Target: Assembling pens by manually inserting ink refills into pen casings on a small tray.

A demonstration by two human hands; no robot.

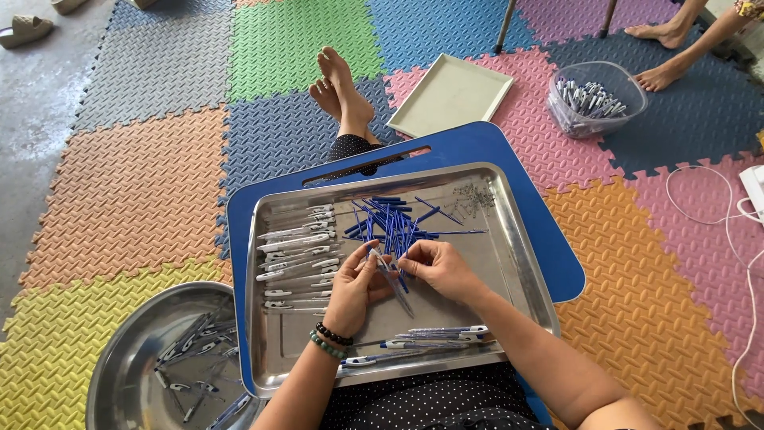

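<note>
A steel tray (517, 275) rests on a blue lap board (485, 147) across my legs. My left hand (354, 287) and my right hand (438, 269) meet over the tray's middle, both pinching one clear pen barrel (395, 288) with a blue refill in it. Loose blue refills (390, 219) lie in a heap just beyond my fingers. Clear barrels with white clips (298, 255) are lined up at the tray's left. Three assembled pens (434, 338) lie along the near edge. A small pile of springs (471, 199) sits at the far right corner.
A round steel basin (119, 366) with several pen parts stands at my lower left. A beige tray (450, 94) lies beyond the board. A clear tub (593, 99) of pens sits by another person's feet (660, 56). White cable (740, 239) runs along the right.
</note>
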